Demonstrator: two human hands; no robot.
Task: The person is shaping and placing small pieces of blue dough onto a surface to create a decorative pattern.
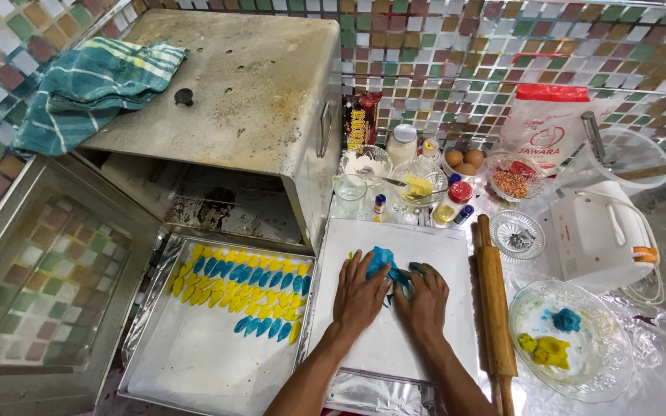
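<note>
A person's left hand (361, 294) and right hand (424, 299) press down side by side on a lump of blue dough (385, 264) at the middle of a white board (395, 339) on the table. The left hand lies flat with fingers spread over the dough's left edge; the right hand's fingers curl onto its right edge, blue smears showing on the fingertips. Neither hand is closed around the dough.

At 9 o'clock from the board sits a foil-lined baking tray (194, 362), its upper half filled with rows of small yellow and blue dough pieces (240, 289). Beyond the tray, at 11 o'clock, stands a worn metal oven (248, 92) with its door open and a striped green cloth (90, 88) draped on top.

At 3 o'clock, just beside the board, lies a wooden rolling pin (495, 308). Further right, a glass bowl (572, 377) holds 1 small blue lump and some yellow dough. A white hand mixer (599, 235) rests at 2 o'clock. At 12 o'clock, along the tiled wall, are 3 eggs (464, 160), a bowl of coloured sprinkles (512, 181) and small jars.
</note>
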